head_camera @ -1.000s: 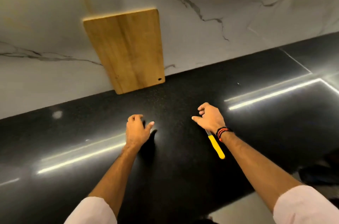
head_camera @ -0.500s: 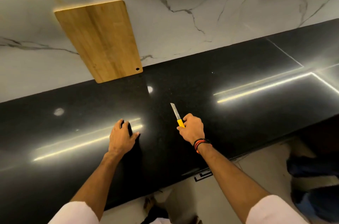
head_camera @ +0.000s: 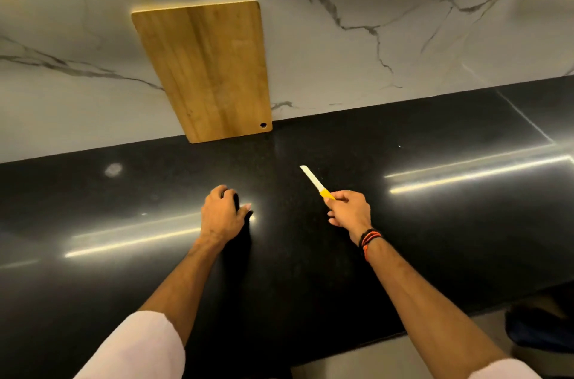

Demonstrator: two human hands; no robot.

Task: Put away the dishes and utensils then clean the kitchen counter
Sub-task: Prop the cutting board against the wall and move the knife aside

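Head view | right hand (head_camera: 349, 212) has lifted yellow-handled knife (head_camera: 316, 184) off black counter (head_camera: 435, 239), fingers gripping handle | left hand (head_camera: 222, 217) curled round something dark | knife ready for storing

The knife (head_camera: 316, 183) is showing a white blade and yellow handle; the worktop (head_camera: 435, 239) is gleaming speckled black, the cutting board (head_camera: 205, 68) honey-brown, the wall (head_camera: 403, 21) grey-veined white.

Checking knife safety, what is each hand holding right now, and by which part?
The right hand grips the knife by its yellow handle. Whether the left hand holds something dark cannot be told.
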